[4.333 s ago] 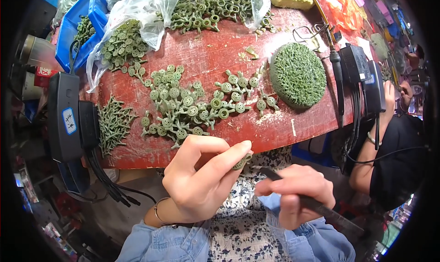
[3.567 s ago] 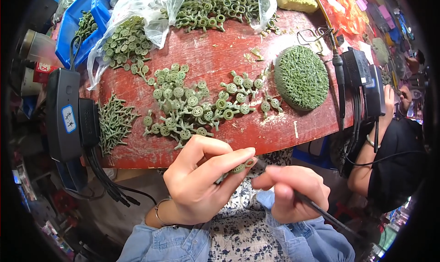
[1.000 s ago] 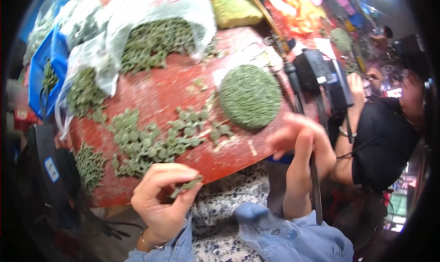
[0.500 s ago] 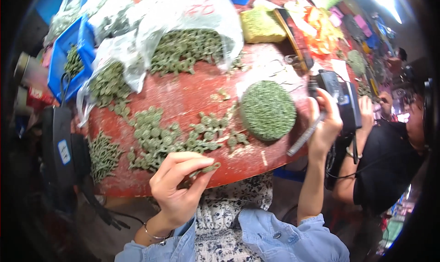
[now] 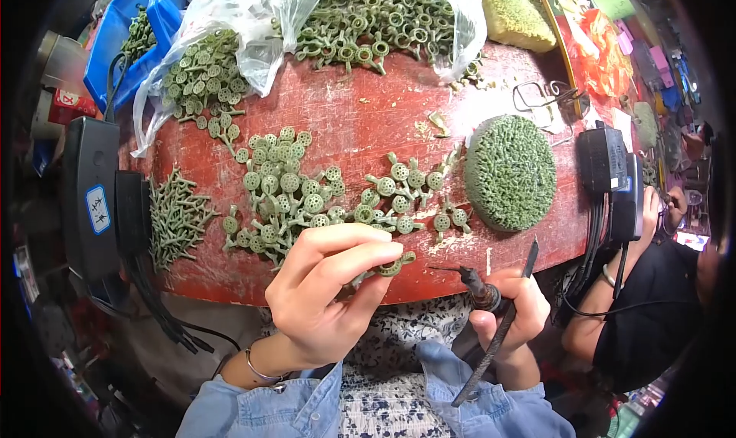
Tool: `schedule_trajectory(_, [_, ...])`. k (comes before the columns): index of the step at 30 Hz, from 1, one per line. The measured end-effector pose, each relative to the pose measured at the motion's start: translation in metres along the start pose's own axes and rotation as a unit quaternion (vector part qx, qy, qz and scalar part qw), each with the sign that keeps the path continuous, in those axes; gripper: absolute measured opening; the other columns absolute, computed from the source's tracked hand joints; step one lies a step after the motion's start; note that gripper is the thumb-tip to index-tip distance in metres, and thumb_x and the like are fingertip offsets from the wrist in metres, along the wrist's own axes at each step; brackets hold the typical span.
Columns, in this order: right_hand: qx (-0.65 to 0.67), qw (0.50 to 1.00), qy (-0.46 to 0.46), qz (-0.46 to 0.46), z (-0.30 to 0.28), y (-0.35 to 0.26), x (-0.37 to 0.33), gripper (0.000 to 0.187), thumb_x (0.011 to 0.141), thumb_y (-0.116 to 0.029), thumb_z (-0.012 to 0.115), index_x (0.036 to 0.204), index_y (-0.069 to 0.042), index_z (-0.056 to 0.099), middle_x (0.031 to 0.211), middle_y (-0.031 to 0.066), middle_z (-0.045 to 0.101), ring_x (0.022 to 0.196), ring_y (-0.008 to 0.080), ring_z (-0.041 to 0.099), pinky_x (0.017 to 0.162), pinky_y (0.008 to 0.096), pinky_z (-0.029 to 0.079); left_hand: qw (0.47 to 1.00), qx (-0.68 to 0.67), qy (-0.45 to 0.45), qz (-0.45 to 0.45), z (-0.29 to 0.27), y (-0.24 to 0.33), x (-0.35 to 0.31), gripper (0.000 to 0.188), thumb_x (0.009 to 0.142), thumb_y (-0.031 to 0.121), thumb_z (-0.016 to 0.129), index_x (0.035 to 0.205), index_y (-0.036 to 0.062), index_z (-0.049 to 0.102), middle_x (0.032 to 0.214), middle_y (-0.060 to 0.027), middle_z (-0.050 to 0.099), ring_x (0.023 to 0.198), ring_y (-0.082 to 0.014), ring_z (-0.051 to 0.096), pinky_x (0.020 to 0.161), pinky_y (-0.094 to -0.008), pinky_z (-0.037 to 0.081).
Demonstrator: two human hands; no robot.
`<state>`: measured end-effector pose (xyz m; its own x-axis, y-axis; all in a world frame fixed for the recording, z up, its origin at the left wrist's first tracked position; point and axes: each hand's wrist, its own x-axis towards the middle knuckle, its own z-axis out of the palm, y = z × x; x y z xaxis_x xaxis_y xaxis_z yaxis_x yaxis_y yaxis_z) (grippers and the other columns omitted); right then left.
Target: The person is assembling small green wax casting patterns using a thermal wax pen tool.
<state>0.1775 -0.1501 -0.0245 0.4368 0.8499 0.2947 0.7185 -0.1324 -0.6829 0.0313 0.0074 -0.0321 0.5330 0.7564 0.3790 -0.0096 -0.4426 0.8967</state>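
Note:
My left hand [image 5: 326,296] pinches a small green ring-shaped piece [image 5: 392,269] with a short stem between thumb and fingers, over the table's near edge. To its right, my right hand [image 5: 527,309] is closed around a dark pen-like tool [image 5: 477,286] whose thin needle tip points left toward that piece. A slim dark file-like rod [image 5: 484,367] is also held in the right hand, slanting down toward my sleeve. Beyond my hands lie loose green stemmed pieces with round, holed heads [image 5: 290,183]. A round green block with a rough top [image 5: 512,173] stands beyond my right hand.
Plastic bags spill green ring pieces [image 5: 376,24] and holed pieces [image 5: 203,74] onto the red table [image 5: 330,108]. A heap of thin green sticks [image 5: 178,216] lies left, near a blue bin [image 5: 115,62]. Black corded devices [image 5: 92,200] flank both sides. Another person's arm [image 5: 594,327] is at right.
My right hand has come left and nearer to me, bringing the pen-like tool and rod beside my left hand. The left hand still pinches its piece. The camera view has shifted.

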Motion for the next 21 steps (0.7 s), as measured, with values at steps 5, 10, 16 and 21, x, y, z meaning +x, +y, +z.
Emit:
schedule_trajectory(5, [-0.042,0.999,-0.018,-0.013,0.001,-0.0009,0.0006,0.048,0.063,-0.04,0.078,0.077,0.001,0.057,0.07,0.0134,0.059,0.057,0.023,0.059,0.05,0.0299,0.049,1.0,0.003,-0.009,-0.013,-0.0007,0.0013,0.0002,0.029,0.065,-0.005,0.068,0.093,0.0032,0.064,0.091,-0.0112,0.061,0.078,-0.0211,0.06,0.067,-0.029,0.05])
schedule_trajectory(10, [-0.048,0.999,-0.019,-0.017,0.0017,-0.001,0.0015,0.047,0.062,-0.039,0.079,0.077,0.0,0.057,0.07,0.0121,0.059,0.058,0.0226,0.059,0.051,0.0296,0.048,1.0,0.004,-0.011,-0.019,0.0003,0.0014,-0.0003,0.032,0.064,-0.007,0.068,0.094,0.0029,0.064,0.091,-0.0112,0.061,0.078,-0.0209,0.06,0.067,-0.0289,0.05])
schedule_trajectory(16, [-0.046,0.999,-0.025,-0.009,0.0012,-0.0018,0.0025,0.046,0.062,-0.038,0.079,0.077,-0.001,0.057,0.07,0.0113,0.059,0.059,0.0224,0.059,0.051,0.0293,0.048,1.0,0.002,-0.009,-0.016,0.0013,0.0012,-0.0003,0.034,0.062,-0.009,0.067,0.093,0.002,0.064,0.091,-0.0119,0.061,0.078,-0.0207,0.06,0.066,-0.0284,0.05])
schedule_trajectory(21, [-0.05,0.998,-0.024,-0.012,0.0025,-0.0018,0.0033,0.046,0.062,-0.039,0.079,0.076,-0.001,0.057,0.069,0.0111,0.059,0.059,0.0222,0.059,0.051,0.0292,0.048,1.0,0.003,-0.008,-0.011,0.0011,-0.0002,0.0001,0.034,0.061,-0.01,0.067,0.093,0.0018,0.065,0.09,-0.0122,0.061,0.077,-0.0205,0.061,0.066,-0.0281,0.051])
